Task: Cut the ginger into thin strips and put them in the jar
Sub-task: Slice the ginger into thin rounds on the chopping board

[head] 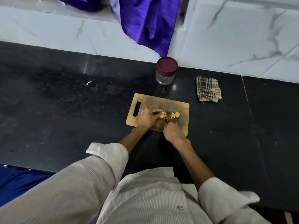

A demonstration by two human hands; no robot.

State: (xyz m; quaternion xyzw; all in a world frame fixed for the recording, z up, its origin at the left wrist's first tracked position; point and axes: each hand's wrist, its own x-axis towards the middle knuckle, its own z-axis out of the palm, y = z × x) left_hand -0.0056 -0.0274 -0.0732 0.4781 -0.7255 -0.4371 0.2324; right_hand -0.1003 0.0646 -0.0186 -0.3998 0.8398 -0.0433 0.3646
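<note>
Plainly, the left hand (pixel 148 118) pins the ginger piece (pixel 159 113) on the wooden cutting board (pixel 181 109) while the right hand (pixel 172 132) grips the knife (pixel 165 118). With fingertips just beside the blade, a slip risks a cut; the lidded jar (pixel 165 71) stands beyond.

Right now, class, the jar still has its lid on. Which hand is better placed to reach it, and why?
The left hand, probably. It only steadies the ginger and could let go, while the right hand grips the knife. The jar stands beyond the cutting board, about equally far from both.
</note>
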